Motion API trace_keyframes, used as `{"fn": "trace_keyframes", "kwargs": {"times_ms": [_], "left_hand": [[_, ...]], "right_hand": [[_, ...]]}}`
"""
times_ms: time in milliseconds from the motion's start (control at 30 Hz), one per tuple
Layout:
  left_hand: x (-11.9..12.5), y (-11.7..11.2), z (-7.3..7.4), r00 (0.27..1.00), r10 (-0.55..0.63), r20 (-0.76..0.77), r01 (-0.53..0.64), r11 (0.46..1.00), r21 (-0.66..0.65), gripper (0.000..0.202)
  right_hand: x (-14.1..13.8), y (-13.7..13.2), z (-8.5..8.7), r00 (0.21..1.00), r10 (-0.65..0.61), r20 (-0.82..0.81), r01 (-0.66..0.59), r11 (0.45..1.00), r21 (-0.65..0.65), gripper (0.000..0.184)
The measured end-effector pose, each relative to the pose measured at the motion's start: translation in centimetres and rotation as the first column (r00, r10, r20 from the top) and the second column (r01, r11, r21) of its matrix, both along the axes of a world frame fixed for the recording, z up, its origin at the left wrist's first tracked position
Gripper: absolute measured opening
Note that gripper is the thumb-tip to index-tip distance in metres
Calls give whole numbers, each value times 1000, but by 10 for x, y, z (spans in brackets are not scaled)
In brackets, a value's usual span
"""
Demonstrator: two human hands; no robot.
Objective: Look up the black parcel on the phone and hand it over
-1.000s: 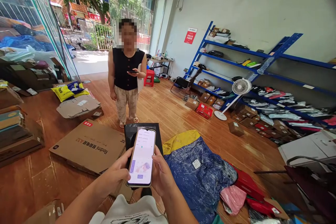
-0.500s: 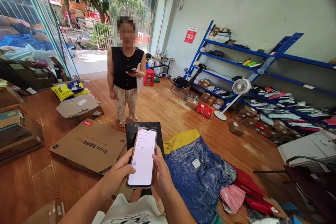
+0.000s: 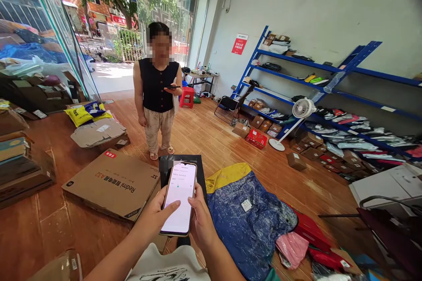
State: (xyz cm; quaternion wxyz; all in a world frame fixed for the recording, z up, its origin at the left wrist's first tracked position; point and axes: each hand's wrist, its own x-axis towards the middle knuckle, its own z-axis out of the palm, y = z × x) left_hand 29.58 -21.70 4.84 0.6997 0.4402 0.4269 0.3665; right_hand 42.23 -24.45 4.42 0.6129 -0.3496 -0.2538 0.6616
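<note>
A smartphone point(image 3: 180, 217) with a bright, mostly white screen is held upright between both my hands, low in the middle of the head view. My left hand point(image 3: 158, 213) grips its left edge, the thumb lying across the screen. On the right edge, my right hand point(image 3: 200, 215) is closed round the phone, its thumb at the screen's right side. The fingers behind the phone are hidden. Just beyond the phone is a black flat surface point(image 3: 165, 181), partly covered by it.
A person point(image 3: 158, 92) stands ahead, holding a dark phone. A large flat cardboard box point(image 3: 110, 184) lies at left, a blue and yellow sack point(image 3: 244, 219) at right. Farther off are a white fan point(image 3: 302, 109), blue shelves point(image 3: 296, 80) with parcels, and a black chair point(image 3: 231, 103).
My left thumb has moved right and up across the screen, and my right thumb has shifted slightly inward. The standing person's head and phone hand have moved a little.
</note>
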Motion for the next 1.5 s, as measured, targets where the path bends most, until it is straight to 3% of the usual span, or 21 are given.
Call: {"fn": "trace_keyframes", "kwargs": {"times_ms": [300,500,733,833,1000,1133,1267,1500], "left_hand": [[-11,-1,1,985,-90,150,104,991,-85,59],[-13,-1,2,977,-125,173,141,986,-85,61],[-14,-1,3,985,-114,133,125,989,-77,67],[-14,-1,-1,976,-141,169,156,985,-79,70],[-13,-2,-9,989,-100,110,103,994,-27,70],[-15,-1,-6,975,-110,194,130,987,-95,71],[-17,2,-6,962,-111,248,142,984,-111,67],[-18,3,-7,977,-67,201,92,988,-120,59]], "right_hand": [[3,-2,9,997,28,-65,-30,999,-33,72],[6,-3,1,995,100,-16,-99,993,61,85],[1,-4,-3,996,70,58,-73,995,63,75],[0,-4,-2,996,74,46,-77,994,73,76],[0,-3,-2,998,63,30,-65,995,80,76],[-1,-3,-3,997,64,41,-66,996,58,75],[-1,-2,-4,997,74,29,-75,997,32,80],[-2,2,-2,998,57,-39,-57,998,-8,79]]}}
